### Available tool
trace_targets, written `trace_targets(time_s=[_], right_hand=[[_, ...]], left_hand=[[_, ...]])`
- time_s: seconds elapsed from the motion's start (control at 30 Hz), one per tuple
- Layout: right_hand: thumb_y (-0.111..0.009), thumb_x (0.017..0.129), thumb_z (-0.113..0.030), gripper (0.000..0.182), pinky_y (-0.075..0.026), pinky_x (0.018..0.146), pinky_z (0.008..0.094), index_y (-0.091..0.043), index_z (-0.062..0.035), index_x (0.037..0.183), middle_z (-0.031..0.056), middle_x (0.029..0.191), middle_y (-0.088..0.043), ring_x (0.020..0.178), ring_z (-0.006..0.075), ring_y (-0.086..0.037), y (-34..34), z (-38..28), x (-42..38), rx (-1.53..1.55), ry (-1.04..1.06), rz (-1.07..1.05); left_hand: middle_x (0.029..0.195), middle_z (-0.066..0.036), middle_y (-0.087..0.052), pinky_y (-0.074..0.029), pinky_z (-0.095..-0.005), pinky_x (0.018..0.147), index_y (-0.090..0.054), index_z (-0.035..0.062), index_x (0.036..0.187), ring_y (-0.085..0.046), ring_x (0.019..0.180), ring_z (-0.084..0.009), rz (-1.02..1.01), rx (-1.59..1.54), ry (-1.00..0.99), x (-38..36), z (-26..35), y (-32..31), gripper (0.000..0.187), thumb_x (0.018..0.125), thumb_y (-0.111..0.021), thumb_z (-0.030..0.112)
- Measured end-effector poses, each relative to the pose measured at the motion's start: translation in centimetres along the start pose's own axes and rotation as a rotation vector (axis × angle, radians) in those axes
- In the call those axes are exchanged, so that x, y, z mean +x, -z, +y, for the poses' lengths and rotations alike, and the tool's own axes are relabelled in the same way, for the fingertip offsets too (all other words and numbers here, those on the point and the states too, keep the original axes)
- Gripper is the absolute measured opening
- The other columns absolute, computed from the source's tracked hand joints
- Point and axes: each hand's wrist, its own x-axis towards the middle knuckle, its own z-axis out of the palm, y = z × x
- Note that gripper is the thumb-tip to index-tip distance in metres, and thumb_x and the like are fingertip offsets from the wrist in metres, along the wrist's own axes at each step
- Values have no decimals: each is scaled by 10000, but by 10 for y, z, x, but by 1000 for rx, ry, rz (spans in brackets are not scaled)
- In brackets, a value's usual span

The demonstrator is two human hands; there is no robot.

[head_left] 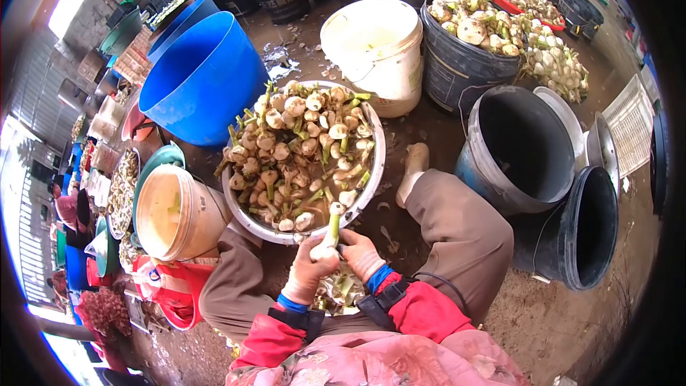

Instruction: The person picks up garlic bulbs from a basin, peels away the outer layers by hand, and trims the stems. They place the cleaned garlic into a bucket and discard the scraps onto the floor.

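Note:
Between my hands, in front of my lap, a garlic bulb (325, 251) with a thick green stem stands upright. My left hand (311, 270) is closed around it. At the stem's right side is my right hand (359, 251), its fingers curled in; whatever is inside them is hidden. Just beyond lies a wide white-rimmed tub (379, 150) heaped with garlic bulbs (282, 150), some with green stems, in brownish water. Pale peelings (339, 291) lie below my hands, between my legs.
A cream bucket (182, 207) and blue tub (207, 78) stand left. Ahead is a white bucket (379, 50) beside a black bucket (464, 71) piled with garlic. Open dark buckets (489, 164) are to the right. People and more tubs appear in the background.

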Motion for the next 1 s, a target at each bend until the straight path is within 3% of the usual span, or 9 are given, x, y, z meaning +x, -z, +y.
trace_targets(time_s=[0.13, 0.3, 0.43, 0.5, 0.63, 0.73, 0.83, 0.9, 1.0], right_hand=[[-460, 738, 112, 472, -433, 917, 300, -580, -48, 1166, 99, 1084, -627, 1058, 235, -575, 15, 1, 8, -715, 347, 81], [-508, 809, 93, 465, -432, 915, 270, -490, -11, 1263, 119, 1179, -574, 1078, 184, -546, 12, 2, 11, -204, 114, 94], [-514, 818, 90, 519, -408, 943, 261, -404, 37, 1322, 99, 1220, -539, 1118, 162, -507, 6, 17, 19, 12, 84, 30], [-539, 831, -3, 493, -392, 931, 256, -440, -8, 1315, 141, 1209, -571, 1106, 162, -528, 7, 26, 21, -33, 111, 90], [-500, 805, 8, 519, -415, 900, 282, -450, -54, 1318, 201, 1164, -583, 1065, 205, -568, 5, 35, 24, -264, 114, 200], [-437, 817, 82, 483, -413, 919, 263, -473, -22, 1287, 118, 1167, -585, 1068, 174, -549, 4, 13, 16, -172, 110, 162], [-412, 825, 121, 456, -455, 876, 253, -511, -11, 1250, 75, 1130, -587, 1020, 151, -558, 9, -14, 5, -170, 232, 105], [-430, 813, 123, 467, -458, 873, 254, -521, -17, 1249, 81, 1127, -586, 1012, 147, -557, 10, -30, 1, 188, -114, -34], [-490, 818, 80, 461, -451, 878, 259, -494, -3, 1271, 68, 1110, -594, 994, 140, -560, 5, -27, 3, 181, -40, -98]], left_hand=[[1069, -147, -573, -530, -433, 821, -400, 34, 1235, -607, 964, -285, -149, -617, 95, -5, 20, 5, 575, 749, -700, 92], [1017, -117, -585, -522, -375, 809, -416, 28, 1229, -608, 893, -219, -18, -421, 16, 1, 7, 12, 575, 730, -698, 56], [1011, -78, -563, -480, -296, 791, -469, 33, 1182, -573, 863, -163, 110, 161, -67, -3, -1, 1, 599, 654, -752, 55], [1043, -103, -537, -480, -331, 802, -482, 51, 1162, -574, 902, -221, 208, 848, -551, 6, -18, 6, 625, 608, -769, 90], [1063, -128, -506, -478, -371, 819, -494, 59, 1141, -566, 945, -264, 274, 1093, -649, 1, -16, -9, 645, 566, -781, 120], [1058, -123, -530, -492, -368, 789, -494, 65, 1149, -582, 915, -262, 265, 1151, -620, 2, -11, -10, 612, 608, -773, 115], [1070, -121, -577, -535, -402, 755, -474, 92, 1210, -609, 857, -280, -43, -432, 71, 5, -2, 3, 495, 758, -674, 109], [1086, -125, -570, -541, -443, 763, -446, 98, 1249, -609, 890, -278, -118, -697, 111, -2, 11, 2, 526, 776, -668, 163], [1115, -120, -558, -540, -442, 761, -422, 108, 1276, -604, 928, -278, -87, -570, 70, -1, 7, 9, 587, 766, -694, 213]])
